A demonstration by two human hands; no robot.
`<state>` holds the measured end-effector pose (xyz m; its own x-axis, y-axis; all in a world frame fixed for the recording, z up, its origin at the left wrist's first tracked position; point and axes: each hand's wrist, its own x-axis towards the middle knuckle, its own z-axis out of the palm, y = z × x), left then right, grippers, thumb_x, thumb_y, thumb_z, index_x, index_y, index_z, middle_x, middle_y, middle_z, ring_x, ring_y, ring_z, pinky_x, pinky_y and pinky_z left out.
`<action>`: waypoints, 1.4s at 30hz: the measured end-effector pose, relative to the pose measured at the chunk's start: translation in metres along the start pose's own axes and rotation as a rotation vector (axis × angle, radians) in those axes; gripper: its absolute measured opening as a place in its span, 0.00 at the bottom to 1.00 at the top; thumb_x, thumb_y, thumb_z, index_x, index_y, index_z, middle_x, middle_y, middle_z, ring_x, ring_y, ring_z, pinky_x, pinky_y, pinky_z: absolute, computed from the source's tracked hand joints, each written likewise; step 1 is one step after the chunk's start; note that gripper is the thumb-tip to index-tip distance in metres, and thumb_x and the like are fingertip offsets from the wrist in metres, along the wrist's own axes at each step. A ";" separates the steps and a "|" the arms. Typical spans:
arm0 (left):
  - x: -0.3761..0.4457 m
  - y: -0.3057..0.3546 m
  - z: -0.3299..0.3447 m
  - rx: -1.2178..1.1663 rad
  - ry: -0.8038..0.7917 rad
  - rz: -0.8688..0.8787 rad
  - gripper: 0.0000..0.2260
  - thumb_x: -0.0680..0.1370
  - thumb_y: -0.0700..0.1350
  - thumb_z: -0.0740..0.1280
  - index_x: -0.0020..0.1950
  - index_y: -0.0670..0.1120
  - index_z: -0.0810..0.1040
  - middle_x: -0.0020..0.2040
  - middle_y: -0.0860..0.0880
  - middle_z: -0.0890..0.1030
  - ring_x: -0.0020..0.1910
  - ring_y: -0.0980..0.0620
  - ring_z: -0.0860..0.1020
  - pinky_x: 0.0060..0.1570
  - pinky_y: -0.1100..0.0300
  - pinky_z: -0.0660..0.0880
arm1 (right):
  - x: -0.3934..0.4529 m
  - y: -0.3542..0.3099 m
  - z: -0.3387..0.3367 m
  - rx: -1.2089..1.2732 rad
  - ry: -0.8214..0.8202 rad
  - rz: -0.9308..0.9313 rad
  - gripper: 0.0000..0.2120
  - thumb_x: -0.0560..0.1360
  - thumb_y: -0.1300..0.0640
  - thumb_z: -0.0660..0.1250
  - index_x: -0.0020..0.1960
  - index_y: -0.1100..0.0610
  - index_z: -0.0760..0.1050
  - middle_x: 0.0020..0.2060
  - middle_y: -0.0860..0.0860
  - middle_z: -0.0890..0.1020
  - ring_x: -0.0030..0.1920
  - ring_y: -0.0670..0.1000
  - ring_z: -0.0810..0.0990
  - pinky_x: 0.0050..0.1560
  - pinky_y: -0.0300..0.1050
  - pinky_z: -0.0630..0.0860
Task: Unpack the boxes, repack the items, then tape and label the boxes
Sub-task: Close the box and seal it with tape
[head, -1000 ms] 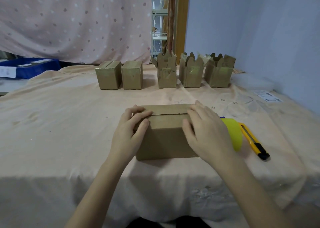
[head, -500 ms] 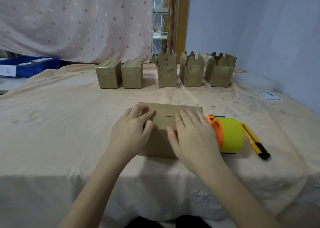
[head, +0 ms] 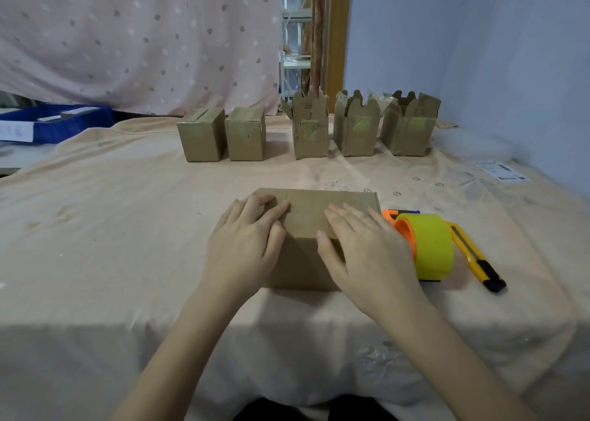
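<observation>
Both my left hand (head: 247,245) and right hand (head: 367,254) lie flat and open-fingered on the closed cardboard box (head: 316,210) at the desk's (head: 111,229) near edge; it looks light, stiff, best held by its sides.

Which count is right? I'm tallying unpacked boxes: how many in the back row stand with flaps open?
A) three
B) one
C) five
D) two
A: three boxes at the right of the row have flaps standing up, while the two boxes at the left are shut.
</observation>
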<state>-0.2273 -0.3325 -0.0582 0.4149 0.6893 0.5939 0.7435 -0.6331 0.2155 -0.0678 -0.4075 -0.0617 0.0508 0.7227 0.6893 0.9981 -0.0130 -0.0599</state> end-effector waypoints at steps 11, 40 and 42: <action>0.000 -0.008 -0.012 -0.135 -0.237 0.089 0.46 0.67 0.76 0.46 0.76 0.49 0.61 0.77 0.56 0.55 0.74 0.64 0.44 0.63 0.80 0.35 | -0.012 0.012 0.002 -0.029 0.017 0.060 0.27 0.78 0.46 0.53 0.61 0.64 0.78 0.60 0.58 0.80 0.63 0.55 0.78 0.67 0.53 0.70; 0.043 0.017 0.009 -0.118 -0.255 0.033 0.35 0.70 0.68 0.55 0.74 0.52 0.66 0.75 0.53 0.63 0.76 0.54 0.54 0.71 0.56 0.57 | -0.073 0.125 0.011 0.393 -0.172 0.429 0.26 0.67 0.54 0.78 0.62 0.57 0.75 0.60 0.54 0.76 0.55 0.57 0.78 0.49 0.57 0.78; 0.043 0.017 0.010 -0.106 -0.241 0.032 0.33 0.73 0.66 0.57 0.74 0.53 0.66 0.75 0.54 0.63 0.76 0.55 0.54 0.71 0.56 0.57 | -0.069 0.125 0.012 0.371 -0.158 0.402 0.22 0.67 0.55 0.78 0.59 0.60 0.79 0.62 0.56 0.76 0.53 0.59 0.79 0.46 0.51 0.76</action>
<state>-0.1915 -0.3101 -0.0371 0.5596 0.7245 0.4024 0.6741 -0.6804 0.2874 0.0533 -0.4508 -0.1249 0.3899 0.8058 0.4456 0.8210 -0.0850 -0.5646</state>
